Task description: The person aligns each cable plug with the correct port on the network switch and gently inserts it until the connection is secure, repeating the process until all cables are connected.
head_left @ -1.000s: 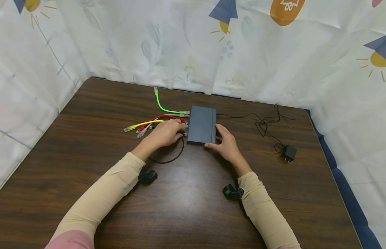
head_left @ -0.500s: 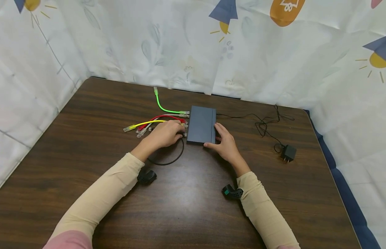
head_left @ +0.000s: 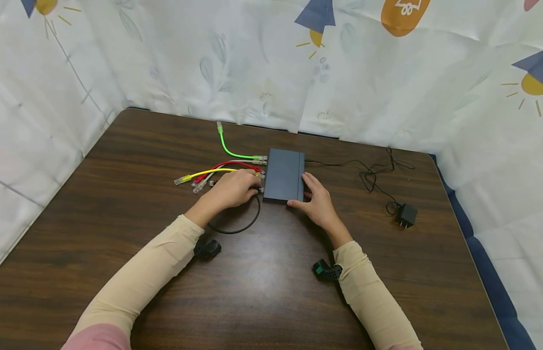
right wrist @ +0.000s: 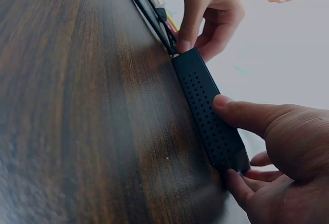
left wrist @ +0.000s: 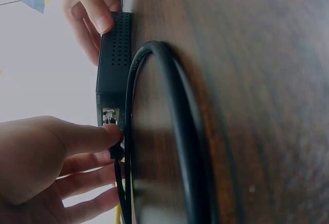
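Note:
A dark blue-grey network switch [head_left: 283,175] lies flat on the brown table. My left hand [head_left: 231,188] pinches the plug [left wrist: 116,151] of a black network cable [head_left: 239,230] between thumb and fingers, right at a port on the switch's left side. In the left wrist view, the cable [left wrist: 172,72] bows out in a loop close to the camera. My right hand [head_left: 317,201] grips the right end of the switch, with its thumb on the vented side [right wrist: 203,111] nearest me. In the head view my left fingers hide most of the plug.
Green [head_left: 227,150], red [head_left: 227,164], yellow [head_left: 201,175] and whitish network cables run left from the switch's ports, their far plugs loose. A thin power cord [head_left: 371,181] trails right from the switch to a black adapter [head_left: 406,215]. A patterned curtain [head_left: 262,73] hangs behind the table.
The black cable's loop has shifted slightly toward me. Both hands keep nearly the same place and hold, and the switch stays where it was.

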